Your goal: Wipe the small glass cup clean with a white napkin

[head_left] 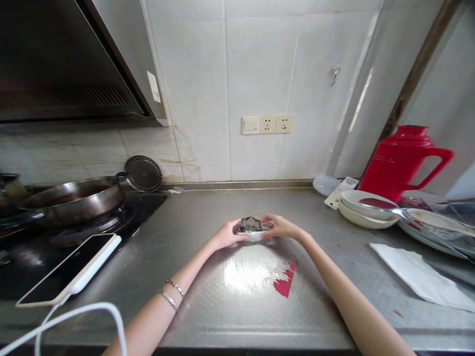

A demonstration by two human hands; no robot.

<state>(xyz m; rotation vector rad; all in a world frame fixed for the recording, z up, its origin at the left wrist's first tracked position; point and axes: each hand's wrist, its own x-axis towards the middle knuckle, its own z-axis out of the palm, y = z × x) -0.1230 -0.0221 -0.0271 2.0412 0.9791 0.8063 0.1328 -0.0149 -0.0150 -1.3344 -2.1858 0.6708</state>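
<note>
A small white dish (254, 237) is held between both hands near the middle of the metal counter. On or in it sits a dark, glassy faceted object (251, 224), too small to name surely. My left hand (227, 234) grips the dish's left side, fingers behind and thumb in front. The right side of the dish is gripped by my right hand (279, 227) in the same way. A torn piece of red paper (285, 282) lies on the counter, nearer than the hands and a little to the right.
On the left, a steel pan (79, 200) rests on the stove, with a phone and power bank (74, 269) at the stove's edge. At right stand a red thermos (399, 160), stacked bowls (365, 220), plates (441, 227) and a white tissue (423, 277).
</note>
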